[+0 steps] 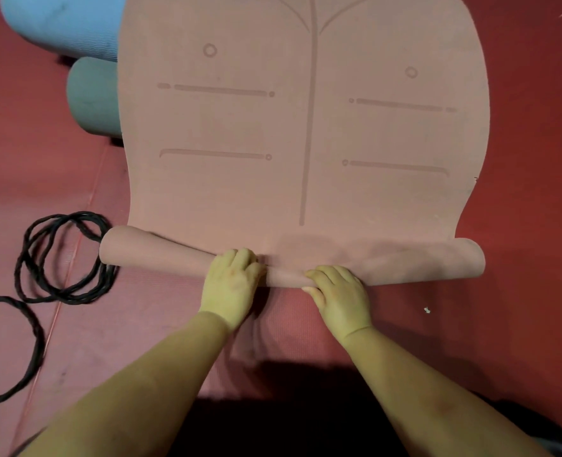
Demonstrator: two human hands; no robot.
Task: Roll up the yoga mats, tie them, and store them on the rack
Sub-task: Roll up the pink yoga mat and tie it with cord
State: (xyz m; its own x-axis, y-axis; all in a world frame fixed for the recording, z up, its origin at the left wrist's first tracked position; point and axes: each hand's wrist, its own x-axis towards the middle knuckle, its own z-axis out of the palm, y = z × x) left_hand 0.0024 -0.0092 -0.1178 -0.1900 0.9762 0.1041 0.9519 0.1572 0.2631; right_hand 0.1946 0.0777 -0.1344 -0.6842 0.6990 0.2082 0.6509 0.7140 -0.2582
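starting the roll on the pink mat [306, 133]

left hand [231, 285] and right hand [340, 298] are curling fingers over the rolled edge [174, 255] mid-width, keeping it tight; ties [62, 255] are waiting nearby.

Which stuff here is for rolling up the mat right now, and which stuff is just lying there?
For the job:
pink mat, its near end rolled
left hand and right hand, both gripping the roll
black cords, probably for tying

Just lying there:
blue rolled mat
green rolled mat
red floor
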